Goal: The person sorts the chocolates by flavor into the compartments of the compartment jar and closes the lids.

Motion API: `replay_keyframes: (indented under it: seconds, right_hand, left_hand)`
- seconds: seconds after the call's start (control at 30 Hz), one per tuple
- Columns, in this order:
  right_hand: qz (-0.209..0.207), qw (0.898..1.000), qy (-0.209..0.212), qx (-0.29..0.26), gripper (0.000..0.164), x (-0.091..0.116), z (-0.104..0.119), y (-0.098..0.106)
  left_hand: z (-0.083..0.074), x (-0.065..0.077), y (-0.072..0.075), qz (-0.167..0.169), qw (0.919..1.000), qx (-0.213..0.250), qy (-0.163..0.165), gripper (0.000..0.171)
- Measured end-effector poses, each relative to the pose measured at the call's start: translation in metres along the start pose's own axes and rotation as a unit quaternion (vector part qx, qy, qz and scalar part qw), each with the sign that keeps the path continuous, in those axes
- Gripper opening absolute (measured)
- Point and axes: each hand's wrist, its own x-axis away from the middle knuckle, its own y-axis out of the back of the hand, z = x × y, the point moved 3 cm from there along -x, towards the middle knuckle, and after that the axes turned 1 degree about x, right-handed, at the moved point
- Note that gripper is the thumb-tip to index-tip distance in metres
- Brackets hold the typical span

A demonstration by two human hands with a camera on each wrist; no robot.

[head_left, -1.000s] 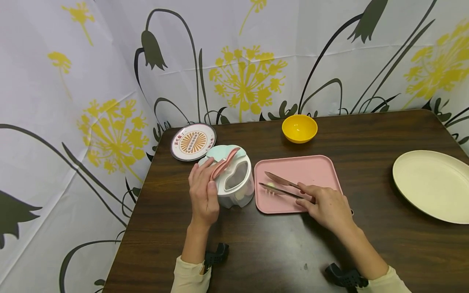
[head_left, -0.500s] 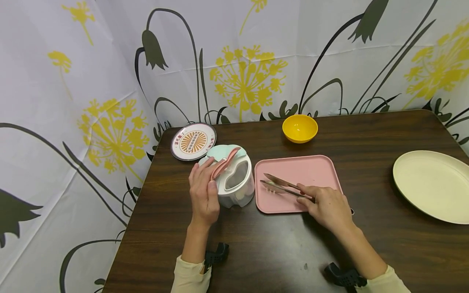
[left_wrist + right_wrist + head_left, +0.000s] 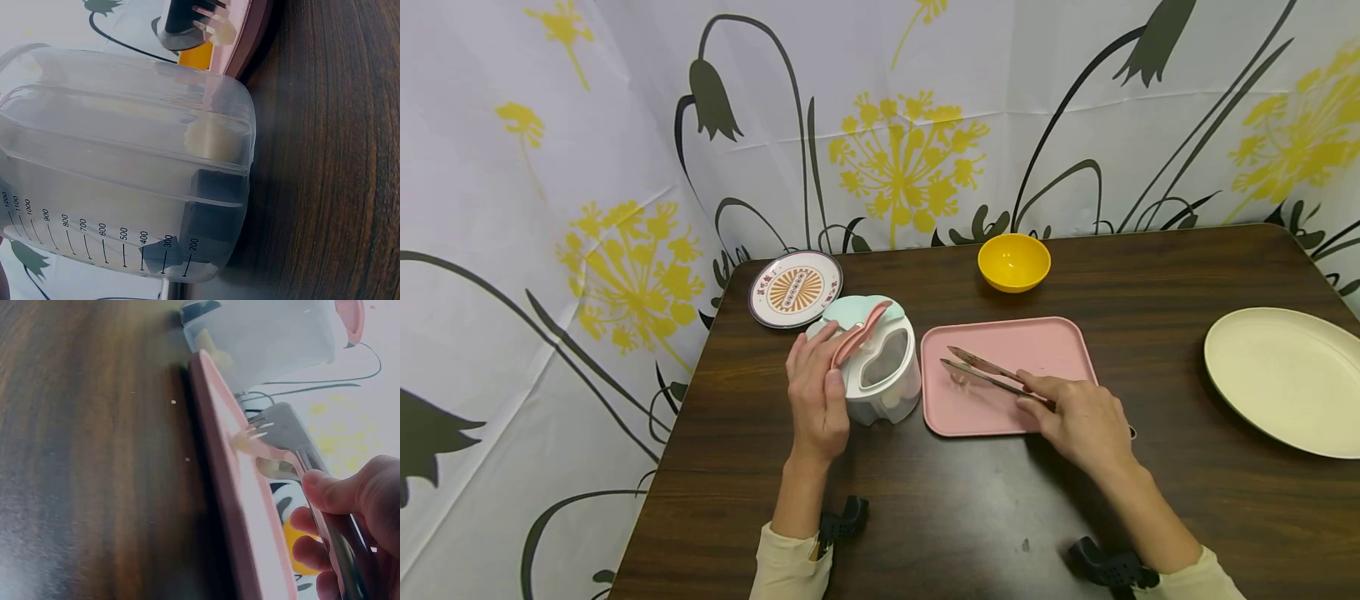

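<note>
My right hand (image 3: 1086, 421) holds metal serving tongs (image 3: 988, 375), one arm ending in fork prongs, the other in a flat blade. The tips are low over the pink tray (image 3: 1045, 346). In the right wrist view a small pale food piece (image 3: 242, 442) lies by the prongs, with another pale piece (image 3: 272, 467) beyond it. My left hand (image 3: 816, 408) is at the top of a clear measured container (image 3: 895, 400), fingers against its raised pink flap (image 3: 861, 333). Through the wall, a pale piece (image 3: 212, 140) and a dark block (image 3: 215, 194) show low inside.
A patterned plate (image 3: 795, 290) lies behind the container at the back left. Beyond the tray is a yellow bowl (image 3: 1013, 263). To the right is a large cream oval plate (image 3: 1292, 379). A flowered curtain (image 3: 910, 67) hangs behind the table.
The tongs' tips have come closer together, and my right hand has shifted slightly right with them. My left hand, the container and its raised flap stay in place.
</note>
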Motion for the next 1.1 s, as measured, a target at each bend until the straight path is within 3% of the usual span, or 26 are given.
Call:
replay_keyframes:
  seconds: [0.37,0.77,1.1]
  right_hand:
    - [-0.033,0.999,0.012,-0.001,0.045,-0.004,0.004,0.018]
    - [0.049,0.998,-0.033,0.026,0.049,-0.003,-0.006,0.005]
    - [0.027,0.999,-0.034,0.028,0.041,-0.002,-0.008,0.005]
  left_hand:
    - [0.000,0.000,0.000,-0.003,1.0000,-0.004,0.000,0.045]
    - [0.000,0.000,-0.001,0.000,1.0000,-0.002,-0.004,0.044]
    - [0.000,0.000,0.000,-0.002,1.0000,-0.004,-0.004,0.045]
